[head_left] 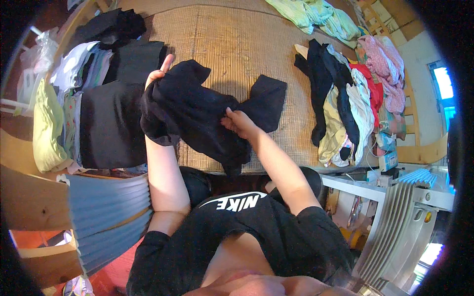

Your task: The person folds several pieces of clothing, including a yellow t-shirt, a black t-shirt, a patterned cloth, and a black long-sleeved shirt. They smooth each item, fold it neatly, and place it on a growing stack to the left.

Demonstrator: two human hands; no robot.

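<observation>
A crumpled black garment (197,111), perhaps trousers or a long-sleeved top, is stretched between my hands above a woven mat. My left hand (159,74) is at its upper left edge, with the cloth draped over the palm and wrist. One finger points up past the fabric; the rest of that hand is partly hidden. Near the middle of the garment, my right hand (239,122) pinches the cloth between thumb and fingers. One narrow end of the garment stands out to the right beyond that hand, and another part hangs toward the mat's near edge.
Folded dark clothes (112,126) lie in stacks on the left, beside a yellow-green folded piece (48,128). A loose heap of clothes (340,98) lies on the right. Pale green cloth (316,17) is at the back. The woven mat (227,37) spans the middle, with wooden rails at the sides.
</observation>
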